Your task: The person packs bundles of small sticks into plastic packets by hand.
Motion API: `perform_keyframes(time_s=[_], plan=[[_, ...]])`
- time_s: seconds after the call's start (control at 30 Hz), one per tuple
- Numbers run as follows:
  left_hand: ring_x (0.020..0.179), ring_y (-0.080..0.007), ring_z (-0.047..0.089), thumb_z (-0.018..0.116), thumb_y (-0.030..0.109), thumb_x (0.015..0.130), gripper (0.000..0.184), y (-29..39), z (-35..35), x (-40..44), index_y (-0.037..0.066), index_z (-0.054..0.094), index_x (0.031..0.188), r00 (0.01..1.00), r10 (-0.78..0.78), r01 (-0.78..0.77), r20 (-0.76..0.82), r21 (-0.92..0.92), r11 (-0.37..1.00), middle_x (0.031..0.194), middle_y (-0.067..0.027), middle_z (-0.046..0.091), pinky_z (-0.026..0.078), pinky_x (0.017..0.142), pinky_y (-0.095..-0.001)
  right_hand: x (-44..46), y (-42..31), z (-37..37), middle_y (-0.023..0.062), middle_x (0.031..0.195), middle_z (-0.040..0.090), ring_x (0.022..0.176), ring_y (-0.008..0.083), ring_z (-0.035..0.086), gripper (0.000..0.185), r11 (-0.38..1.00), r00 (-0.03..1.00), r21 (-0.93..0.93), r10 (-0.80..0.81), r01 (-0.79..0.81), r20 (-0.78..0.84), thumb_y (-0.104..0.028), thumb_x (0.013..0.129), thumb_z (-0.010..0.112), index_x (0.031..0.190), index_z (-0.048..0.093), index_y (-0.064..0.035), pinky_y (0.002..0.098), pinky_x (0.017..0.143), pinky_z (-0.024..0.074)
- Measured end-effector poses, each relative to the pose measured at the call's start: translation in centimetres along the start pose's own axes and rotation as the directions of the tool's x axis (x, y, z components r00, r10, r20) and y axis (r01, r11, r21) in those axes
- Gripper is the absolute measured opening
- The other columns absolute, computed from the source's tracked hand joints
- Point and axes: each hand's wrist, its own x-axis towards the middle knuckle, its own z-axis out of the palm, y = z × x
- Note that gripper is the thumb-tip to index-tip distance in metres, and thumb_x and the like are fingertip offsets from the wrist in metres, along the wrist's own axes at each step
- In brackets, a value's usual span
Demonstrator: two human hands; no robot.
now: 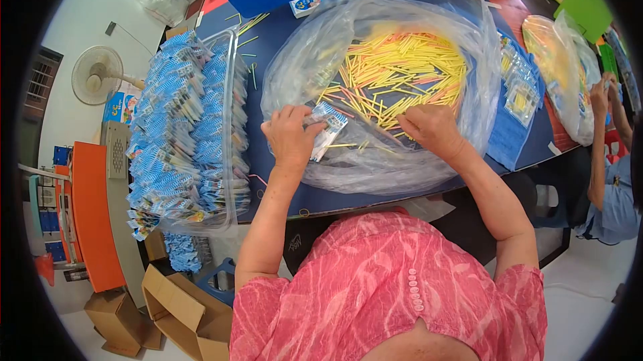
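My left hand [289, 134] grips a small blue-and-white printed packet [327, 132] at the left side of a large clear plastic bag [295, 46]. The bag lies opened out, its rim spread around a heap of thin yellow and orange sticks [408, 69]. At the near right edge of that heap is my right hand [434, 130], fingers curled inward. Whatever lies between its fingertips is hidden. A few loose sticks rest between the two hands.
On the left, a clear plastic tub [231, 126] is filled with rows of blue packets [167, 120]. A blue cloth [512, 136] with more packets lies right of the bag. Another person's hands [603, 93] work at far right. Open cardboard boxes [187, 314] stand on the floor.
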Motion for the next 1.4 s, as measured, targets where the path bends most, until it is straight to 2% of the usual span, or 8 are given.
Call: perform_keyframes(time_s=[0.1,0.2,0.3,0.47,0.87,0.97,1.13,1.4], plan=[[0.081,-0.0208,0.06,0.081,0.024,0.066,0.034,0.0,-0.1,-0.2,0.005,0.064,0.089,0.995,0.074,-0.071,-0.067,0.039,0.997,0.086,-0.0054,0.065,0.043,0.07,-0.0376,0.0,-0.2,0.0,0.0095,0.056,0.055,0.049,0.0272,0.055,0.026,0.998,0.999,0.054,0.038,-0.037,-0.004,-0.017,0.08,0.066,0.062,0.051,-0.0064,0.0377,0.045,0.0414],[0.076,-0.0079,0.056,0.075,0.017,0.078,0.023,1.1,-0.8,0.2,0.004,0.065,0.093,0.92,-0.256,0.391,0.296,-0.652,0.65,0.084,-0.0006,0.065,0.045,0.069,-0.0278,0.4,-0.8,-0.1,0.0084,0.055,0.054,0.046,0.0217,0.052,0.027,0.978,0.991,0.16,0.134,-0.131,-0.003,-0.015,0.079,0.069,0.061,0.052,-0.0039,0.0342,0.045,0.0383],[0.073,-0.0037,0.054,0.069,0.014,0.085,0.016,3.6,-1.1,0.8,0.001,0.064,0.094,0.884,-0.112,0.455,0.453,-0.782,0.426,0.082,0.001,0.065,0.043,0.065,-0.0214,1.1,-1.6,-0.8,-0.0004,0.054,0.05,0.049,0.0085,0.045,0.03,0.581,0.844,0.612,0.361,-0.537,0.397,-0.018,0.08,0.071,0.061,0.052,-0.0043,0.0277,0.046,0.0333],[0.072,-0.0022,0.055,0.061,0.012,0.091,0.015,7.0,1.2,0.9,-0.002,0.066,0.095,0.83,0.065,0.539,0.553,-0.827,0.16,0.082,0.0013,0.066,0.044,0.064,-0.0183,1.3,-1.5,-2.0,-0.0051,0.055,0.044,0.056,0.0026,0.038,0.032,0.579,0.819,0.586,0.314,-0.567,0.481,-0.02,0.082,0.071,0.061,0.051,-0.0043,0.024,0.047,0.0296],[0.075,-0.0038,0.057,0.066,0.008,0.086,0.013,8.2,3.0,1.7,-0.003,0.07,0.092,0.861,-0.007,0.499,0.508,-0.844,0.196,0.083,-0.0002,0.068,0.045,0.068,-0.0184,2.0,0.1,-5.1,-0.006,0.055,0.045,0.054,0.0031,0.039,0.031,0.662,0.867,0.565,0.435,-0.492,0.244,-0.021,0.085,0.067,0.063,0.053,-0.0038,0.0237,0.047,0.0299],[0.074,-0.0039,0.057,0.068,0.008,0.085,0.014,8.8,2.6,1.6,-0.003,0.07,0.093,0.825,0.057,0.532,0.562,-0.807,0.258,0.083,-0.0001,0.068,0.044,0.068,-0.0187,2.8,-0.4,-6.3,-0.0069,0.056,0.047,0.054,0.0033,0.039,0.032,0.361,0.767,0.721,0.529,-0.592,0.364,-0.021,0.086,0.066,0.063,0.055,-0.0026,0.0235,0.047,0.0303],[0.074,-0.0037,0.056,0.07,0.009,0.084,0.017,9.8,2.7,1.5,-0.003,0.07,0.096,0.771,0.196,0.541,0.606,-0.785,0.301,0.083,0.001,0.067,0.044,0.068,-0.019,2.4,0.3,-5.5,-0.0082,0.058,0.048,0.054,0.003,0.04,0.032,0.357,0.743,0.716,0.581,-0.6,0.333,-0.022,0.087,0.065,0.064,0.057,-0.0017,0.0237,0.046,0.0303],[0.074,-0.0035,0.054,0.069,0.014,0.086,0.019,10.8,3.1,1.5,-0.002,0.071,0.096,0.715,0.227,0.588,0.661,-0.745,0.316,0.081,0.0027,0.066,0.043,0.067,-0.0196,1.9,-0.1,-5.0,0.0035,0.054,0.05,0.052,0.0076,0.045,0.024,0.779,0.892,0.47,0.451,-0.414,0.037,-0.02,0.083,0.068,0.073,0.061,0.0004,0.0268,0.048,0.0358]])
